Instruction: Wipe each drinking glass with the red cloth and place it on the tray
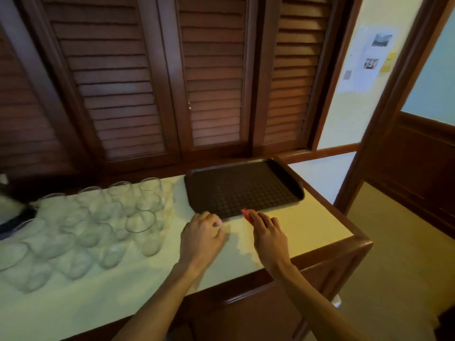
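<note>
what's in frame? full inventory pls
glasses: many, exact count unclear from blur; clear; grouped on the counter's left half
tray: 1, dark, no glasses on it; on the counter right of the glasses
cloth: 1, red; only a bit shows at the right hand's fingertips, by the tray's near edge
counter: 1, pale top with wood edge; under it all
shutters: several panels, brown wood; behind the counter
papers: a few, white and yellow; on the wall at right
left hand: 1, fingers curled, holds nothing visible; above the counter near the tray's near left corner
right hand: 1; at the tray's near edge, on the cloth
</note>
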Motion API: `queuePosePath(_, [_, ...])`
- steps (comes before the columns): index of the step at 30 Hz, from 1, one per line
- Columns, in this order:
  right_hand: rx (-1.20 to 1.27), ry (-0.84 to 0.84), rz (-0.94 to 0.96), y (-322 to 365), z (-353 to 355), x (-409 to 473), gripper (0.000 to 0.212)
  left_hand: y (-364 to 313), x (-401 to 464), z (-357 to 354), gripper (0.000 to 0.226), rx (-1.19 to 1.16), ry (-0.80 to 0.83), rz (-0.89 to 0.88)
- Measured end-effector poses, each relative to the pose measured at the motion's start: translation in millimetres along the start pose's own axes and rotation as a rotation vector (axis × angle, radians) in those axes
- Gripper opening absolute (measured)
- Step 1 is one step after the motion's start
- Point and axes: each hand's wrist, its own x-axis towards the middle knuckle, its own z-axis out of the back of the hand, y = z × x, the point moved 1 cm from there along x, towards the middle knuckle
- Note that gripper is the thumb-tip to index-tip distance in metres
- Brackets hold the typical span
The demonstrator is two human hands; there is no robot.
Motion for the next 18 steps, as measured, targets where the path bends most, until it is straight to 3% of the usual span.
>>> queuePosePath(2, [0.076,-0.024,0.036,34,-7,5,0.056,19,-9,24,0.007,0.054,-0.157,0.03])
queuePosePath(4, [0.13,0.001,0.069,68,-14,9,0.052,45,-19,43,0.018,0.127,-0.299,0.084])
queuePosePath(10, [0.23,0.041,0.092,133,-29,4,0.047,94,-28,79,0.077,0.163,-0.165,0.436])
queuePosePath(18, [0.315,-0.041,0.08,152,-25,-7,0.042,110,-21,71,0.097,-0.095,-0.091,0.644])
